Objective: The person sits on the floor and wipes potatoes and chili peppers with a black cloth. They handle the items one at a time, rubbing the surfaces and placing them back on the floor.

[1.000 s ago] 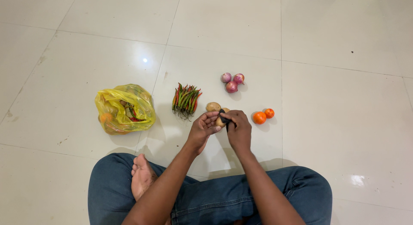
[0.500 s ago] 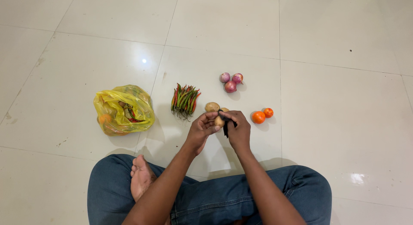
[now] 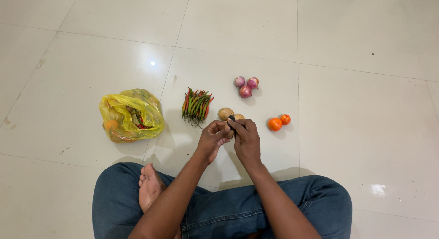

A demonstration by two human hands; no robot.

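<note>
— Item one: what are the hands holding?

— The left hand [image 3: 212,137] and right hand [image 3: 246,139] are meeting just above the floor [image 3: 356,51], both closing on a small potato [image 3: 230,132] pinched between the fingertips. A small dark thing [image 3: 231,119] is sitting at the right hand's fingers; I cannot tell what it is.

— Handling notes?

— I am judging it firm, light and dry, not fragile, though round enough to roll if let go. The broad sides look the best place for gripping.

— Loose stock on the floor?

— Another potato [image 3: 225,113] is lying just beyond the hands, with one more [image 3: 239,116] peeking out touching it. A bundle of red and green chillies [image 3: 196,105] is lying to its left, three red onions [image 3: 246,87] are clustering further off, and two orange tomatoes [image 3: 279,122] are sitting side by side on the right.

— Containers?

— One yellow plastic bag [image 3: 130,115], crumpled and lying well apart to the left. It is showing chillies and something orange through the film; the rest I cannot make out.
</note>
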